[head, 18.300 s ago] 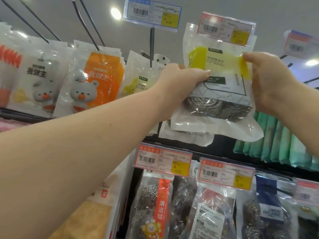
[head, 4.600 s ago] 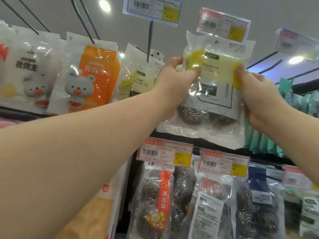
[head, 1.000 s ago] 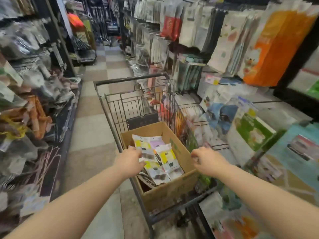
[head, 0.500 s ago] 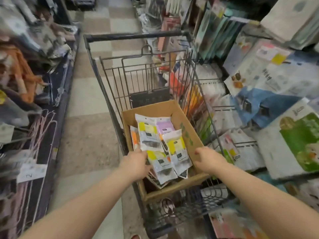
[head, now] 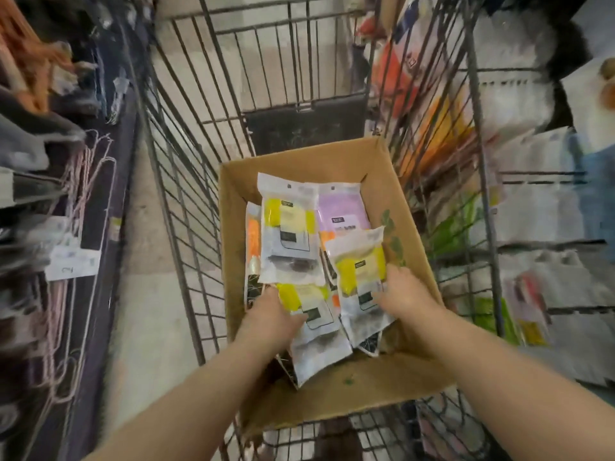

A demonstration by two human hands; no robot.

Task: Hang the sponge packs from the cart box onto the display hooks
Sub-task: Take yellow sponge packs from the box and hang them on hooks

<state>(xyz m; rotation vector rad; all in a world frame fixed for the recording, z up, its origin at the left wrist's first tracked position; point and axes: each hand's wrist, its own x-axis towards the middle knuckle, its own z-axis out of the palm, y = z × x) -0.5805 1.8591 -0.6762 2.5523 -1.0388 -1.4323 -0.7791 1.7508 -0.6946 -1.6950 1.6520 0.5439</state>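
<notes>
A cardboard box [head: 336, 399] sits in the wire cart [head: 181, 207] below me. Several clear sponge packs with yellow cards lie inside, one on top [head: 289, 229], plus a purple pack [head: 342, 207] and an orange one [head: 253, 234] at the left wall. My left hand [head: 271, 316] rests with its fingers spread on the lower yellow pack [head: 317, 341]. My right hand [head: 404, 294] holds the right yellow pack [head: 357, 264] by its right edge, thumb on the front. The display hooks are out of view.
Shelves of hanging goods run along the left [head: 50, 227]. Packaged goods on racks [head: 549, 227] press against the cart's right side. A tiled aisle floor [head: 146, 294] shows between the cart and the left shelf.
The view has dropped closer over the box. Both hands moved from the box's near rim onto the packs inside; the right hand has closed on the right pack.
</notes>
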